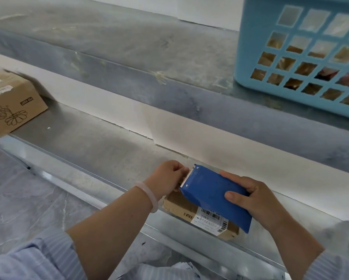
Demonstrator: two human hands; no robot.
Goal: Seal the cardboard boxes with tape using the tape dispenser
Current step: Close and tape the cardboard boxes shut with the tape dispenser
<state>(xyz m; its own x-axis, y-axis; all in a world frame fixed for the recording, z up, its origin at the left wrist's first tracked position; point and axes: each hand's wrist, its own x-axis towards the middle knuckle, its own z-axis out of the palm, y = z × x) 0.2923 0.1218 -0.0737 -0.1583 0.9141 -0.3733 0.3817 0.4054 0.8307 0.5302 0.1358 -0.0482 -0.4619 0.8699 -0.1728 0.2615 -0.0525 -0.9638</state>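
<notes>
While the right hand [256, 201] gripped the blue tape dispenser [214, 196] over a small cardboard box [181, 205] in the metal channel [100, 142], the left hand's [167, 178] fingers pinched at its serrated edge. A blue basket [270, 37] holding brown items sat on the grey tabletop [129, 47]; another box [12, 100] lay far left.

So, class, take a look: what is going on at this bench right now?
A person is taping up a small box lying on the bench. The right hand holds a blue tape dispenser over the box, while the left hand pinches at the dispenser's toothed end, apparently drawing out tape. A second box sits far to the left, and a blue basket stands on the upper ledge.
</notes>
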